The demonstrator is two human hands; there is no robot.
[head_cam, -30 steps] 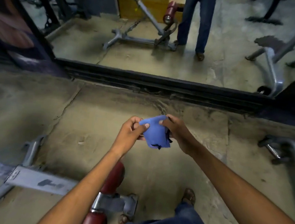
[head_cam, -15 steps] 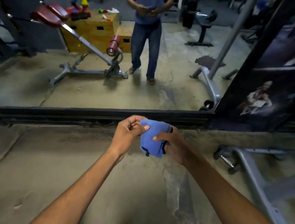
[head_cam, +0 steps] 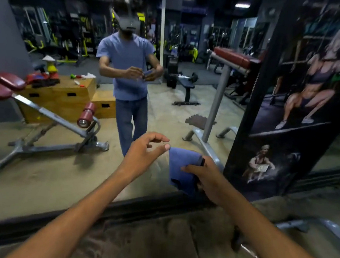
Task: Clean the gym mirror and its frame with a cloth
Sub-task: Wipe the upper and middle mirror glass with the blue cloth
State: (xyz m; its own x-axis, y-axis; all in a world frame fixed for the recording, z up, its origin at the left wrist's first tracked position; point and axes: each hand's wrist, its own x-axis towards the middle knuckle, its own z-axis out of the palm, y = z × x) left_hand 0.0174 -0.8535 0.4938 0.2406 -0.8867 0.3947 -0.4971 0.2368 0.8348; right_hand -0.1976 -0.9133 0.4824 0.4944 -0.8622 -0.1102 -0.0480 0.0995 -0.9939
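Between the two hands, a folded blue cloth is hanging in the right hand, whose fingers are clamping it, while the left hand is hovering just beside it, fingers apart and loosely curled. Beyond the fingertips, the gym mirror and its dark bottom frame are apparently awaiting wiping; cleaning seems not yet begun.

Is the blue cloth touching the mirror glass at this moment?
Apart. In the head view the right hand holds the cloth in the air, in front of the mirror, and the reflection shows it held away from the glass too.
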